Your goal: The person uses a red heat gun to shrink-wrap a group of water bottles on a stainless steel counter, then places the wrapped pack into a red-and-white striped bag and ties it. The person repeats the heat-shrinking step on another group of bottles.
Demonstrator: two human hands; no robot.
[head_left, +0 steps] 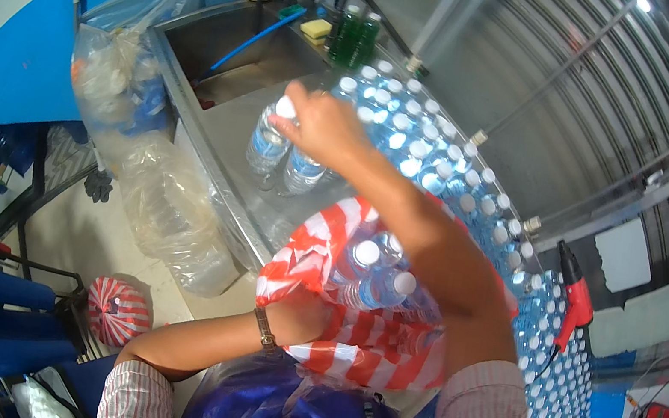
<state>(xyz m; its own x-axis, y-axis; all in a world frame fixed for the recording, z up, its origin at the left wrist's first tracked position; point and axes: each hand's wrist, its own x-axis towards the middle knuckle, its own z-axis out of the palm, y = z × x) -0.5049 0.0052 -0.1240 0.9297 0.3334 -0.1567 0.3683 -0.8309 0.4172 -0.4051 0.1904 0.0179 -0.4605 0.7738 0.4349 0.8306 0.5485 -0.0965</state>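
My right hand (321, 123) pinches the white cap of a clear water bottle (267, 146) over the steel sink counter (223, 127). Another labelled water bottle (303, 172) stands just beside it, below my fingers. In front of me a red-and-white striped plastic bag (350, 364) gapes, with several capped water bottles (386, 289) inside. My left hand (297, 320), blurred, holds the bag's left side; its fingertips are hidden in the plastic. My right forearm crosses above the bag and covers part of its far side.
Rows of water bottles (421, 150) line the counter's right side. Beyond lies the sink basin (204, 37), near two green bottles (355, 37) and a sponge (316, 29). Clear plastic sacks (173, 204) hang at left. A tied striped bundle (118, 311) and a red heat gun (576, 303) flank me.
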